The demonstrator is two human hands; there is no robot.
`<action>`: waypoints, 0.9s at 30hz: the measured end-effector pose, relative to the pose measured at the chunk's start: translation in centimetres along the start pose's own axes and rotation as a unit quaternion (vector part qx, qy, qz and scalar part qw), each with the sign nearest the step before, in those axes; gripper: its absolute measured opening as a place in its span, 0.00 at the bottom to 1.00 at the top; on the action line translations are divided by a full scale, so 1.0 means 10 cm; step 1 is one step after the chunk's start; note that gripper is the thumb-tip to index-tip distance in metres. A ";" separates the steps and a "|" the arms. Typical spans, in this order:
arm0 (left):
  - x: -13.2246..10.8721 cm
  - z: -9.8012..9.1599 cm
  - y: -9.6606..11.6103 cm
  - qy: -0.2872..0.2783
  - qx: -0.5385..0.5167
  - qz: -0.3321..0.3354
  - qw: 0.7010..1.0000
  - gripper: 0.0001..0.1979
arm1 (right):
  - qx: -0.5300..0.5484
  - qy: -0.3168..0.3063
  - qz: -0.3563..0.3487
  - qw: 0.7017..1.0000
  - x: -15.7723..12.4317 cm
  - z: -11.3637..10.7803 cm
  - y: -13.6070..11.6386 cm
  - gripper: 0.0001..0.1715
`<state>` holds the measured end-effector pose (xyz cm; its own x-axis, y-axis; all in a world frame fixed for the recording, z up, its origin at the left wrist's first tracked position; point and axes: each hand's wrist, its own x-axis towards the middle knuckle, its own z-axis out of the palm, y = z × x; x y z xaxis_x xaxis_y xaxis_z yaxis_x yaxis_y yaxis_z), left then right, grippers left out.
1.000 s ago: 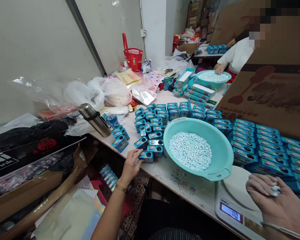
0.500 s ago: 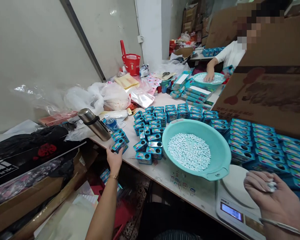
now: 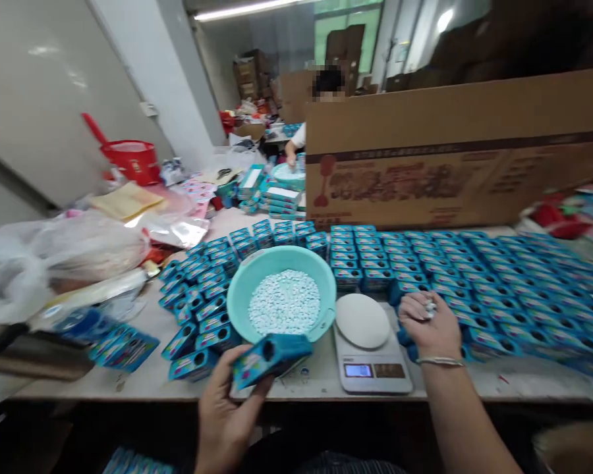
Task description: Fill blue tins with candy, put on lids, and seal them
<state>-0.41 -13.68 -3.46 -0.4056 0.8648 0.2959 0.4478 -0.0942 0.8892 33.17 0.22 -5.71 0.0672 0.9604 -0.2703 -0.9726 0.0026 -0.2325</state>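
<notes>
The left hand (image 3: 232, 401) pinches a tilted blue box (image 3: 281, 353) between its fingers, over the worktop (image 3: 321, 387) near its front edge; the right hand (image 3: 437, 332) has fingers curled around white pellets (image 3: 429, 307). Holding seems the step; moving next calls for keeping them enclosed.

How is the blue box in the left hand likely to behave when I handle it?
The blue box seems stiff: its edges look straight in the left hand. Its flat sides probably stop it rolling. If tipped, anything inside might spill, because one face shows what looks like a round opening.
</notes>
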 end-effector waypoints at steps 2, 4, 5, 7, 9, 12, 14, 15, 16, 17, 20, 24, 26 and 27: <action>0.05 0.58 0.14 -0.129 -0.026 0.065 0.989 0.18 | 0.009 -0.027 -0.009 1.000 -0.02 -0.08 -0.07 0.14; 0.09 1.12 0.20 -0.200 -0.025 0.119 0.972 0.16 | 0.020 -0.039 -0.023 0.999 -0.07 -0.16 -0.16 0.14; 0.11 1.36 0.20 -0.218 -0.017 0.145 0.965 0.15 | 0.026 -0.040 -0.033 0.998 -0.10 -0.20 -0.21 0.14; 0.17 1.76 0.15 -0.234 0.010 0.194 0.953 0.16 | 0.037 -0.032 -0.058 0.997 -0.17 -0.27 -0.31 0.14; 0.24 2.04 0.08 -0.243 0.060 0.228 0.941 0.16 | 0.050 -0.017 -0.077 0.996 -0.23 -0.33 -0.40 0.15; 0.32 2.19 0.07 -0.252 0.151 0.246 0.924 0.20 | 0.058 0.002 -0.080 0.995 -0.30 -0.36 -0.51 0.15; 0.34 2.08 0.16 -0.223 0.174 0.254 0.925 0.30 | 0.054 0.005 -0.075 0.996 -0.32 -0.35 -0.54 0.14; 0.36 1.98 0.24 -0.194 0.168 0.258 0.932 0.38 | 0.054 0.008 -0.073 0.996 -0.32 -0.35 -0.55 0.14; 0.37 1.85 0.32 -0.161 0.153 0.261 0.939 0.44 | 0.057 0.012 -0.071 0.996 -0.32 -0.34 -0.56 0.13; 0.39 1.70 0.40 -0.120 0.130 0.259 0.950 0.49 | 0.059 0.020 -0.070 0.996 -0.31 -0.33 -0.56 0.13; 0.44 1.30 0.53 -0.024 0.048 0.214 0.975 0.52 | 0.054 0.054 -0.070 0.995 -0.26 -0.29 -0.53 0.13; 0.40 1.08 0.37 0.001 -0.001 0.140 0.990 0.45 | -0.001 0.079 -0.077 0.994 -0.17 -0.22 -0.43 0.13; 0.34 1.09 0.26 -0.007 -0.007 0.113 0.994 0.43 | -0.025 0.076 -0.080 0.994 -0.13 -0.17 -0.38 0.14; 0.32 1.11 0.22 -0.012 -0.010 0.105 0.994 0.43 | -0.031 0.074 -0.080 0.994 -0.12 -0.15 -0.36 0.14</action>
<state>8.13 -5.64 -4.47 -0.2862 0.8360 0.4682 0.5042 -0.2842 0.8155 36.94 -1.37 -5.92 0.2561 0.8975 -0.3590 -0.9317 0.1302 -0.3391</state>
